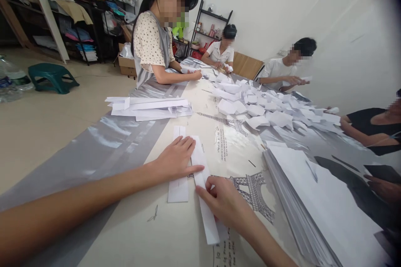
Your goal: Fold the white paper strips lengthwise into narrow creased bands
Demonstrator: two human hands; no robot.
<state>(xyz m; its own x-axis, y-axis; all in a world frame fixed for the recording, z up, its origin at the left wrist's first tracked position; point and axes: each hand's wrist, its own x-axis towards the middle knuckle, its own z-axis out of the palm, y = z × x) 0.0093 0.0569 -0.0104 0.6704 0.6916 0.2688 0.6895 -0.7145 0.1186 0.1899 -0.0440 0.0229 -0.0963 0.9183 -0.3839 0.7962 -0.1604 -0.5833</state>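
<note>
A folded strip of white paper point(205, 208) lies slanted on the table in front of me. My left hand point(175, 159) rests flat with its fingers stretched out; the fingertips and thumb touch the upper part of this strip. Under that hand is a second white paper strip point(178, 192) with a thin dark line along it, partly covered by the palm. My right hand point(227, 200) has its fingers curled, thumb and forefinger closed on the right edge of the slanted strip. Some of its fingertips are hidden beneath the hand.
A thick stack of white paper point(313, 200) lies at right, and a pile of folded papers point(269, 106) beyond it. Long folded strips point(150, 107) lie at far left. Several people sit or stand around the table, handling paper. A green stool point(53, 77) stands on the floor.
</note>
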